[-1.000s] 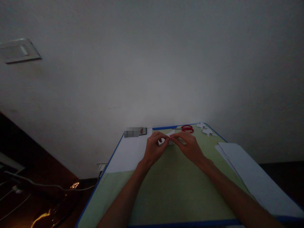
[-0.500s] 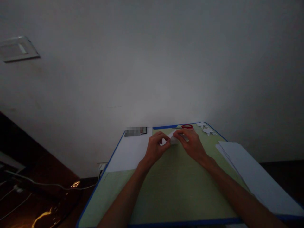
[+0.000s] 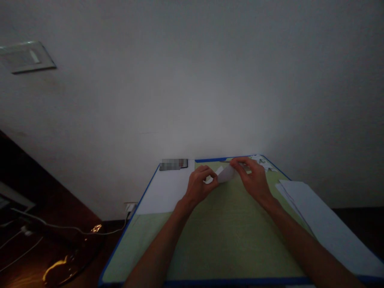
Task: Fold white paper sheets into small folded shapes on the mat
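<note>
Small, apparently folded white paper piece (image 3: pixel 226 173) held between both hands over the far middle of the green-topped, blue-edged table (image 3: pixel 210 240). By the left hand (image 3: pixel 200 183), its left end is pinched, thumb and forefinger curled into a ring; by the right hand (image 3: pixel 254 178), its upper right corner is gripped narrowly at the fingertips. Opposite ends are probably held so that the piece is kept taut and tilted. White paper stack (image 3: pixel 327 224) laid along the right edge, presumably within easy reach; cut white paper scraps (image 3: pixel 265 163) lie in the far right corner, seemingly out of the working area. Flat, dark-framed phone (image 3: pixel 173 164) rests at the far end of a large white sheet (image 3: pixel 162 196); its screen is mostly pixelated. No brand, label or writing can be read.
</note>
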{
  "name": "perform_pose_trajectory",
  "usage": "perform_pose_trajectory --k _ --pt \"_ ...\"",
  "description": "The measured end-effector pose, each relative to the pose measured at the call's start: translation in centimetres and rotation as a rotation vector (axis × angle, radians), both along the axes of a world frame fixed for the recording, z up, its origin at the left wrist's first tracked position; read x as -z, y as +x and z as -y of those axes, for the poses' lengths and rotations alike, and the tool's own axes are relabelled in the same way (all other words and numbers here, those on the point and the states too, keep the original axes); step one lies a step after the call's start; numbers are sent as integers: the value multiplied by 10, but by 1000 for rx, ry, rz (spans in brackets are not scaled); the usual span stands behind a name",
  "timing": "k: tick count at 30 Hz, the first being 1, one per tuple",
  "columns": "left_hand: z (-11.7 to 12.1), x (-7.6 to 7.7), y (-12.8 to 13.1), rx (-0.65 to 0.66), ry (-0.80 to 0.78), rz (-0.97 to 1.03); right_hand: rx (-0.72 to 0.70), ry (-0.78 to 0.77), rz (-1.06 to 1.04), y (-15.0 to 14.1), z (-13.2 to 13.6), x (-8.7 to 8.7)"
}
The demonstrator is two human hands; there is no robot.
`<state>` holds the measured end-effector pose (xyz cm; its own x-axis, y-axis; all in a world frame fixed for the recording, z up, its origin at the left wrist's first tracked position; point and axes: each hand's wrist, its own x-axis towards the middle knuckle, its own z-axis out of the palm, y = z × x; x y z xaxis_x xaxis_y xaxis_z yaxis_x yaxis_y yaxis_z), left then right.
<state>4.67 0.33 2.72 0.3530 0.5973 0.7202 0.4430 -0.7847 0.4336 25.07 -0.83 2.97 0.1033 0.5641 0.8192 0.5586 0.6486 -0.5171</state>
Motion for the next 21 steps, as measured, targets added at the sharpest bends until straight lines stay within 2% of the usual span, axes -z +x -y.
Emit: perform_pose_trajectory --k 4,8,12,15,19,21 --pt "-1 4 0 -4 13 -25 34 -43 -88 9 0 -8" --pt "-3 5 -1 -6 38 -25 88 -17 -168 17 1 -16" --pt "-5 6 -2 -5 46 -22 155 69 -293 31 0 -24" --pt "-8 9 -5 -11 23 -39 210 150 -408 52 -5 -31" --pt "-14 14 -11 -84 -14 -56 348 299 -598 82 -6 -45" --pt "-17 13 -13 -134 -61 10 390 309 -598 84 1 -48"
